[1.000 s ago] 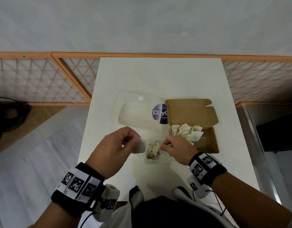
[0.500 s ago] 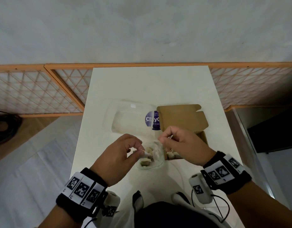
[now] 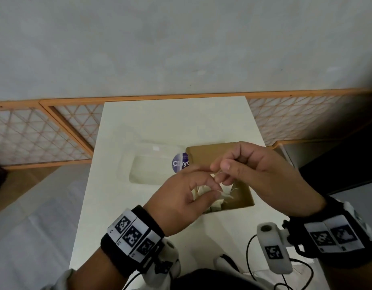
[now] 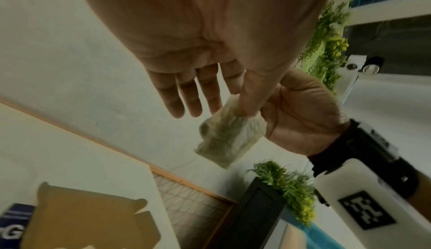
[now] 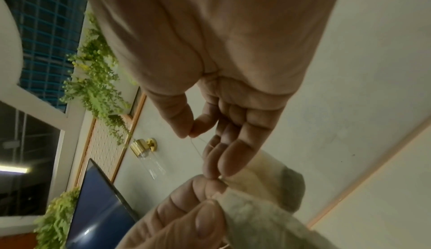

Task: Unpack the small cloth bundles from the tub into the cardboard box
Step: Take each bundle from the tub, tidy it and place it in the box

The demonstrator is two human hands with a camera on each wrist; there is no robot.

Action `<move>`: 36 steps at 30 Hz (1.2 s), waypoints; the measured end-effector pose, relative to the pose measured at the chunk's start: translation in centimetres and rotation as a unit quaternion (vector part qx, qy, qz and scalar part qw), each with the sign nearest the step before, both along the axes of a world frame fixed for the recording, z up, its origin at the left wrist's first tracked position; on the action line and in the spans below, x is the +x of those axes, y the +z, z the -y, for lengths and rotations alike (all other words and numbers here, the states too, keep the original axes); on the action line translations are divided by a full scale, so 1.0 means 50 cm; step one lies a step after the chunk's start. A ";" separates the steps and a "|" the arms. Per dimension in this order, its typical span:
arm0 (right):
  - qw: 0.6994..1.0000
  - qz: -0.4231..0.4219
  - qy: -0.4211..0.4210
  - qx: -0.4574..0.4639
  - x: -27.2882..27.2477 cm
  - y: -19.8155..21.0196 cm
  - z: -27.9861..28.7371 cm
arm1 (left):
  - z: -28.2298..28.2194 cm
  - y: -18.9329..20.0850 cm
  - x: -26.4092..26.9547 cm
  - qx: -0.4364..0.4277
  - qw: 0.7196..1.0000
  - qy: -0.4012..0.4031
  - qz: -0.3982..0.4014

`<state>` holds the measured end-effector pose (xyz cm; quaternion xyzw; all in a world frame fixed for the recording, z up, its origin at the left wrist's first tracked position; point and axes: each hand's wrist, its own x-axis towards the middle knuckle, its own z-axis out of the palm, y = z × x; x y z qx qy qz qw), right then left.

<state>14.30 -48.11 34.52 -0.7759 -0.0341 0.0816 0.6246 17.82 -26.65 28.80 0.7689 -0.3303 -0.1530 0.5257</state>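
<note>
My left hand [image 3: 210, 186] pinches a small off-white cloth bundle [image 4: 224, 138] between thumb and forefinger, its other fingers straight. The bundle hangs in the air above the open brown cardboard box [image 3: 242, 194]. My right hand [image 3: 220, 170] is just above and right of it, thumb and forefinger pinching a thin thread [image 5: 196, 147] that runs down to the bundle [image 5: 261, 214]. More pale bundles [image 3: 215, 207] show in the box below my left hand. The small tub near me is hidden under my hands.
A clear plastic container [image 3: 151, 168] with a purple label [image 3: 181, 163] lies left of the box lid [image 3: 204, 152] on the white table [image 3: 174, 122]. Orange lattice fencing [image 3: 44, 139] borders the table's far side. A dark cabinet [image 3: 338, 164] stands on the right.
Both hands have risen from the tub and moved right over the box with a bundle. The right hand has drawn the thread up and away from the left hand.
</note>
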 end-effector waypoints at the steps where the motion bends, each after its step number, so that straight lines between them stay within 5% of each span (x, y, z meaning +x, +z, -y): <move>1: 1.000 -0.007 -0.011 0.020 -0.002 0.001 0.006 | 0.003 0.004 -0.004 -0.011 1.000 -0.008 -0.011; 11: 0.973 -0.082 -0.077 0.203 -0.015 -0.008 0.026 | 0.024 0.009 -0.022 -0.039 0.999 -0.017 0.004; 27: 0.967 -0.188 -0.121 0.122 0.012 0.000 0.056 | -0.005 -0.009 -0.007 0.087 0.989 -0.010 0.119; 36: 0.913 -0.169 -0.183 0.322 0.045 -0.029 0.051 | -0.002 -0.007 -0.020 0.071 0.994 -0.016 0.077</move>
